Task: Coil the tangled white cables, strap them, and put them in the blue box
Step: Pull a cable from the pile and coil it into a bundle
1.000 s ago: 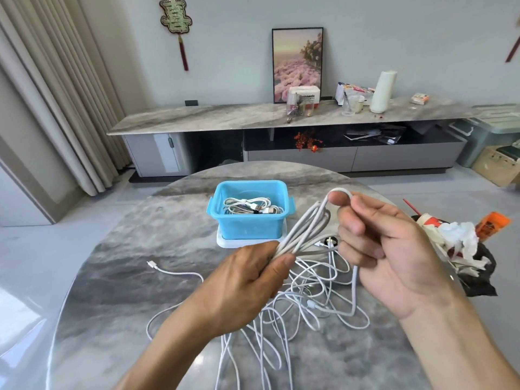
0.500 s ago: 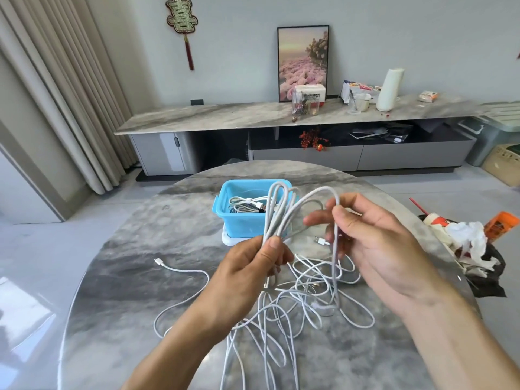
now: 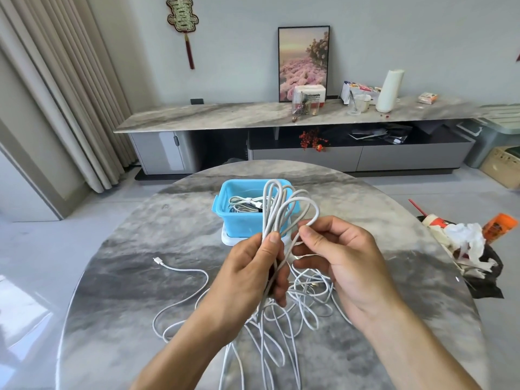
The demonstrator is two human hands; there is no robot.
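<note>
The blue box (image 3: 247, 220) holds what seem coiled cables. In front of it, left hand (image 3: 253, 274) grips looped white cable (image 3: 277, 204); right hand (image 3: 337, 257) pinches one loop.

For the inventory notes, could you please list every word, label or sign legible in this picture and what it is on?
"...sonic": partial red brand print on the white box on the sideboard; the first letters are unclear.
Red-and-gold wall ornament: shaped like a Chinese character, too stylised to read with certainty.
Orange packet beside the table: print too blurred to read.
Small packet on the sideboard: print too small to read.
</note>
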